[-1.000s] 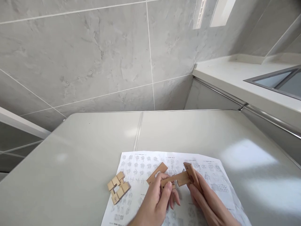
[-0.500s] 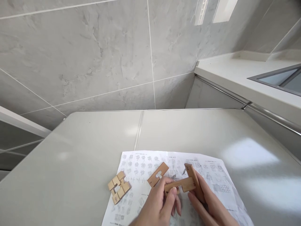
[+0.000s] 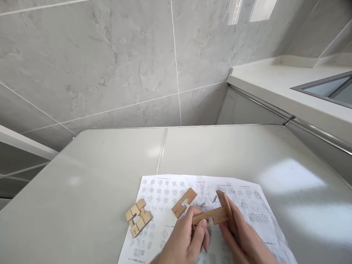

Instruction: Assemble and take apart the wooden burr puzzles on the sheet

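My left hand pinches one end of a notched wooden puzzle piece between thumb and fingers. The other end of that piece meets a flat wooden piece marked 2, which my right hand grips from the right side. Whether the two pieces are fitted together or only touching, I cannot tell. Just beyond my left fingers, a flat wooden piece with a cut-out slot lies on the printed sheet. To the left, a blocky wooden piece with a hole in its middle rests partly on the sheet's edge.
A creased white sheet of printed diagrams lies under my hands on a pale table with a seam across it. Behind stands a grey tiled wall. A white counter runs along the right.
The flat piece marked 2 has turned slightly in my right hand. My left hand keeps its hold, and the loose pieces stay in place; the view has shifted a little.
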Tool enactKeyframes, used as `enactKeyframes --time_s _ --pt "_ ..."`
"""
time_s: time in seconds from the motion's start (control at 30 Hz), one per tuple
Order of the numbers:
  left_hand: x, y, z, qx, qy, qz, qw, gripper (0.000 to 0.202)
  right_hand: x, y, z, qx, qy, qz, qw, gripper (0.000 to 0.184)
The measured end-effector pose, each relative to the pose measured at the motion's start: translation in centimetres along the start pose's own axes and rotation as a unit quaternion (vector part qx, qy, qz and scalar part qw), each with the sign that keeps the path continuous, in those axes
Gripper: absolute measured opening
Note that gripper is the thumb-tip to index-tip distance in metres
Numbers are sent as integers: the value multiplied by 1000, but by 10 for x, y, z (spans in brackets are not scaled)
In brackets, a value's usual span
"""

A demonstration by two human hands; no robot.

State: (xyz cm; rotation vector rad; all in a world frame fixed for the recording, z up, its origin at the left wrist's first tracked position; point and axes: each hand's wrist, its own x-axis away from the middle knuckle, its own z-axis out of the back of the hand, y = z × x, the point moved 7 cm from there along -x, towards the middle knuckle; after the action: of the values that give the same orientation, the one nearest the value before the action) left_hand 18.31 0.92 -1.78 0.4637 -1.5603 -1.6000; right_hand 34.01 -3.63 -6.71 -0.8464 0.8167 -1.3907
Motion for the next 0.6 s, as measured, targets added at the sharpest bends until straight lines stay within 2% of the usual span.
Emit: enactKeyframes --time_s 0.23,0.6 --pt "1 -1 -1 -13 -7 1 1000 46 1 -5 0 32 12 7 999 64" --pt "1 2 -5 5 -12 -7 1000 45 3 -8 -4 11 -7 -1 1000 67"
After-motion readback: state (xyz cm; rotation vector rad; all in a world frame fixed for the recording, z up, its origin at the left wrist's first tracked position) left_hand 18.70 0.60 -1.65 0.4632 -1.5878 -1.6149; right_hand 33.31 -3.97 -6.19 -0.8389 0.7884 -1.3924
